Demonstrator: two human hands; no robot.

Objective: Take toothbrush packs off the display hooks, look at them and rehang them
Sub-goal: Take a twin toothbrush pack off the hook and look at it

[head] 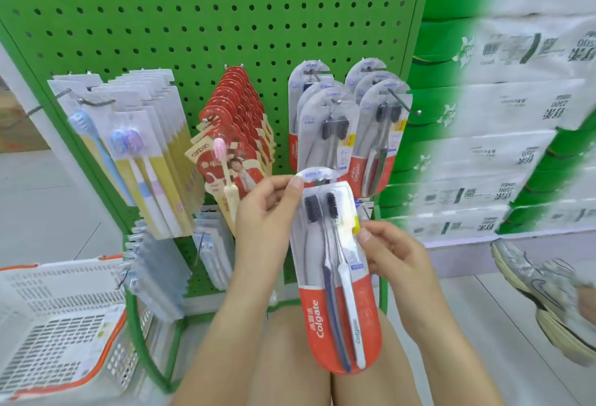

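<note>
holding: toothbrush pack off its hook, in front of green pegboard
l hand: pinches pack's top edge
r hand: pinches its right edge
risk: hang hole may miss hook w/ packs crowding it, so pack could drop

A white plastic basket with an orange rim sat at eight o'clock. Stacked green-and-white packs, possibly tissue, filled two o'clock; a grey running shoe at four.

Two hands hold one Colgate pack — two toothbrushes inside — beside one basket.
</note>
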